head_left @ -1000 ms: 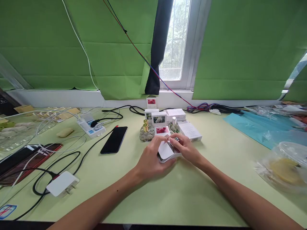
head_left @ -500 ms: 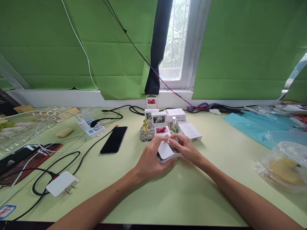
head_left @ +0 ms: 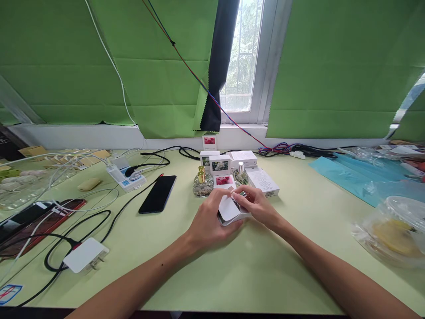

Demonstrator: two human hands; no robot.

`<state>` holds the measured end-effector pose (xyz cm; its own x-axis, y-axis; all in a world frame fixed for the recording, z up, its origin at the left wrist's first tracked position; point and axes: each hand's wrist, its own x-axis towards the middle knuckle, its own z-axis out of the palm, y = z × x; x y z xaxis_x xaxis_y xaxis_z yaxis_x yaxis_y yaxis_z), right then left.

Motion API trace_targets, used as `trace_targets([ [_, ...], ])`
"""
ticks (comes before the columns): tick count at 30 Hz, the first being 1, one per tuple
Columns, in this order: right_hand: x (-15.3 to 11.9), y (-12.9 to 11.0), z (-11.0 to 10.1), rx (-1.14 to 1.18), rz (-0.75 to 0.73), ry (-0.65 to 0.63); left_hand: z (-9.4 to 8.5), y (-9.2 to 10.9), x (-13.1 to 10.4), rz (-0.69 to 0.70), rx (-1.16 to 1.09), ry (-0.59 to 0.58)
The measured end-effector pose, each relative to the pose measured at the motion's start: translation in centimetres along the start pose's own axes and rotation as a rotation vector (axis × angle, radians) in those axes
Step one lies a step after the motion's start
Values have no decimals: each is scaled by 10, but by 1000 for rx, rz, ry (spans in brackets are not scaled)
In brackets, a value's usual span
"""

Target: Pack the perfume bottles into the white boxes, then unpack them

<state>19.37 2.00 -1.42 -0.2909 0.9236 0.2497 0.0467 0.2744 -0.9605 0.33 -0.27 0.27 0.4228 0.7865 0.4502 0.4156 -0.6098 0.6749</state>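
Observation:
My left hand (head_left: 206, 221) is closed around a small white box (head_left: 229, 209), thumb below and fingers over its far edge. The lid flap of the box stands open and faces me. At the box's opening, my right hand (head_left: 255, 204) has its fingers bent and pressed against the edge, meeting the left fingertips. Something shiny like glass shows in part beneath the right fingers; most of it is hidden. Just beyond the hands stand glass perfume bottles with a gold cap (head_left: 201, 177) and a silver cap (head_left: 241, 167), among boxes with flower pictures (head_left: 219, 165).
A white box (head_left: 263, 181) lies flat behind my right hand. Left are a black phone (head_left: 157, 194), a power strip (head_left: 128, 177), a white charger (head_left: 86, 254) and loose cables. Right are blue plastic sheeting (head_left: 345, 177) and a clear container (head_left: 398, 230) in plastic.
The right fingers have shifted very slightly at the box's opening. Both hands and the box otherwise stay in the same place.

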Motion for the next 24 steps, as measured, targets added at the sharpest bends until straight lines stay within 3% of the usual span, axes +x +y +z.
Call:
trace_targets([
  [24, -1, 1, 1, -2, 0, -65, -2, 3, 2, 79, 57, -16],
])
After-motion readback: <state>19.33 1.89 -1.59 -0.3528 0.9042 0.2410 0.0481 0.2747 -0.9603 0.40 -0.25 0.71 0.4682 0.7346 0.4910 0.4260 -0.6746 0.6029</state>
